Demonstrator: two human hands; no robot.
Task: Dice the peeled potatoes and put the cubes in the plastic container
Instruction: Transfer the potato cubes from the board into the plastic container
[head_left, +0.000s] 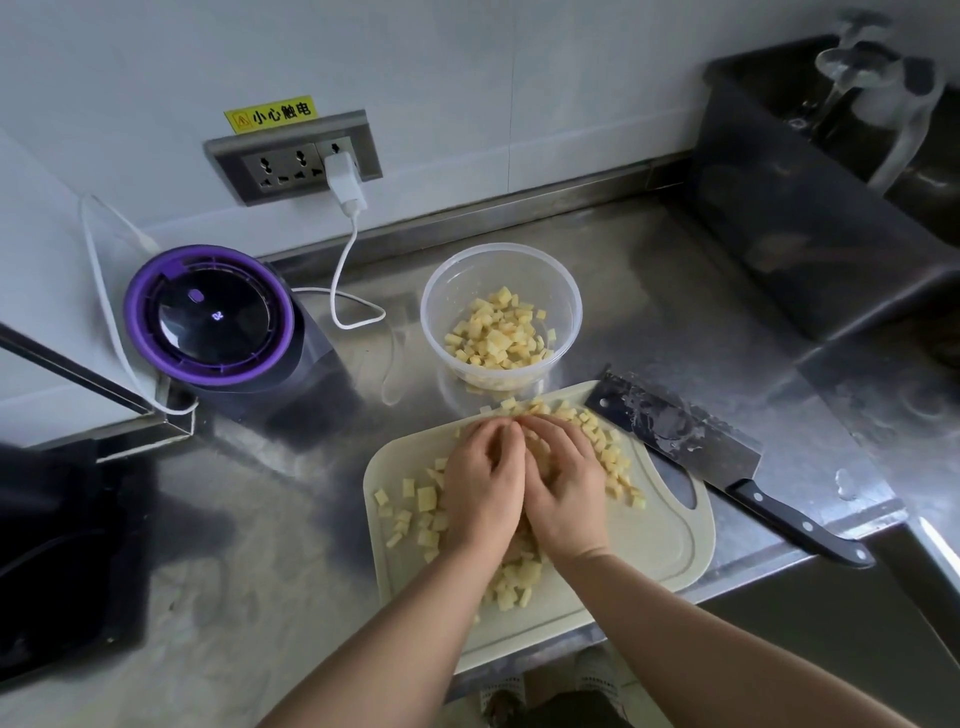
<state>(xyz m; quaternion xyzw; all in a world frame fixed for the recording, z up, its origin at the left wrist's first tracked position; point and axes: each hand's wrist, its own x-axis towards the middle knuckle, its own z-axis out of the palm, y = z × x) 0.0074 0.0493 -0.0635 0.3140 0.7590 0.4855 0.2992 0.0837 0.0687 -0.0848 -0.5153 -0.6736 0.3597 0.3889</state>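
Far left: a purple-rimmed appliance on the steel counter, its white cable running to a charger in the wall socket. Centre, far side: a round plastic container, holding a shallow layer of potato cubes, just beyond the far edge of the pale cutting board. On the board: loose potato cubes scattered to the left, right and near side, with a denser heap under the hands. Left hand and right hand: side by side, fingertips meeting, fingers curled down and cupped around the heap, gathering rather than clenched. Right of the board: a cleaver, laid flat, blade wet, black handle toward the near right. Far right: a sink with a tap. Step judged in hand: scooping cubes for transfer. Best practice: draw strays inward first, close the palms beneath the pile, lift low, and release directly over the container mouth to avoid spills.
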